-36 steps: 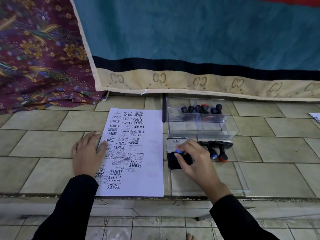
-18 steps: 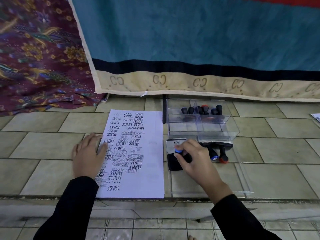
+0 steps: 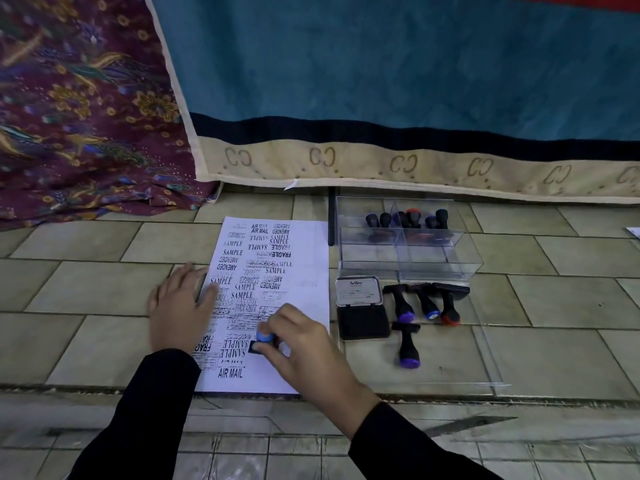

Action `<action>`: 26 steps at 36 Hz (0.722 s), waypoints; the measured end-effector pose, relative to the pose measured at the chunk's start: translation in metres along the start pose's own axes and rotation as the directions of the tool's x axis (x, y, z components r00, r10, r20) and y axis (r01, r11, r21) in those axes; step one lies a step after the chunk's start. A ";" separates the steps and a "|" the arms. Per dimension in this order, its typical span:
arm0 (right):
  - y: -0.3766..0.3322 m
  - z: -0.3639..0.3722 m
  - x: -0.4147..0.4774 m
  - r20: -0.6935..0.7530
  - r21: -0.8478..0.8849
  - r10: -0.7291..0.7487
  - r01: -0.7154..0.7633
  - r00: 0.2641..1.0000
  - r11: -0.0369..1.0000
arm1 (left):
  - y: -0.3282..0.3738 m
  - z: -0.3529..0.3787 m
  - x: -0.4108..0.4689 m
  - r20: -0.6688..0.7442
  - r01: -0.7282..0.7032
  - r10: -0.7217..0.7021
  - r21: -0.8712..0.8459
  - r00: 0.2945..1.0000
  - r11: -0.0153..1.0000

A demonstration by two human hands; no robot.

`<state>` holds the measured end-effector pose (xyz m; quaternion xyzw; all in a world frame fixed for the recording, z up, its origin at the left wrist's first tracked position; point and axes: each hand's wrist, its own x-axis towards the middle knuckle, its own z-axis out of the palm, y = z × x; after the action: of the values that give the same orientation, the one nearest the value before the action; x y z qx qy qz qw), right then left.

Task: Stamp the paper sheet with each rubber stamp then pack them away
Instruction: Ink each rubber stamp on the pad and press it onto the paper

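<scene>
A white paper sheet [image 3: 304, 268] covered with many black stamp prints lies on the tiled floor. My left hand [image 3: 181, 306] rests flat on its left edge. My right hand [image 3: 304, 351] grips a blue-topped rubber stamp [image 3: 265, 338] and holds it upright on the lower part of the sheet. An open black ink pad [image 3: 362, 322] sits just right of the paper. Several black stamps lie beside it: a purple-ended stamp [image 3: 401, 303], a blue-ended stamp [image 3: 427, 301], a red-ended stamp [image 3: 449, 303], and a fourth stamp [image 3: 408, 344] nearer to me.
A clear plastic compartment box [image 3: 415, 258] behind the ink pad holds several stamps in its back sections. Its clear lid [image 3: 485, 351] lies flat on the floor at the right. A teal cloth [image 3: 381, 81] and a patterned maroon cloth [image 3: 69, 109] hang behind.
My right hand has carried the blue-topped stamp from the ink pad leftward onto the lower part of the sheet. My left hand has stayed on the paper's edge.
</scene>
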<state>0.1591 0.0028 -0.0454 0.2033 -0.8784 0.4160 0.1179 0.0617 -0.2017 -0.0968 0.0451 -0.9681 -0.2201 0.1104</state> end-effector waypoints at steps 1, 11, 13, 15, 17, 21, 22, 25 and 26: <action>0.000 0.001 0.001 0.014 -0.015 -0.011 0.011 1.000 1.000 | 0.000 0.000 0.000 -0.001 0.000 0.000 0.000 1.000 1.000; 0.000 0.006 0.004 0.079 -0.092 -0.037 0.044 0.996 0.995 | 0.000 0.000 0.000 -0.009 -0.003 0.003 -0.008 1.000 1.000; -0.001 0.008 0.004 0.084 -0.113 -0.038 0.048 0.996 0.992 | 0.000 0.000 0.000 -0.012 -0.003 0.003 -0.007 1.000 1.000; -0.003 0.010 0.005 0.088 -0.140 -0.040 0.052 0.995 0.989 | -0.001 0.001 0.000 -0.013 -0.004 0.004 -0.005 1.000 1.000; -0.004 0.011 0.007 0.088 -0.159 -0.034 0.048 0.996 0.986 | -0.001 0.001 0.000 -0.012 -0.005 0.005 0.000 1.000 1.000; -0.006 0.011 0.007 0.090 -0.176 -0.041 0.056 0.995 0.983 | -0.002 0.002 0.000 -0.006 -0.003 0.003 0.007 1.000 1.000; -0.006 0.012 0.004 0.094 -0.182 -0.055 0.072 0.994 0.981 | -0.002 0.002 0.000 -0.004 -0.004 0.004 0.009 1.000 1.000; -0.008 0.014 -0.004 0.099 -0.194 -0.091 0.109 0.991 0.975 | -0.001 0.001 0.000 -0.001 -0.006 0.006 0.011 1.000 1.000; -0.008 0.013 -0.004 0.095 -0.190 -0.086 0.103 0.992 0.976 | 0.000 0.001 0.000 0.000 -0.002 0.002 0.008 1.000 1.000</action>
<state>0.1658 -0.0110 -0.0500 0.2501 -0.9085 0.3132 0.1187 0.0614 -0.2011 -0.0976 0.0448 -0.9690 -0.2162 0.1105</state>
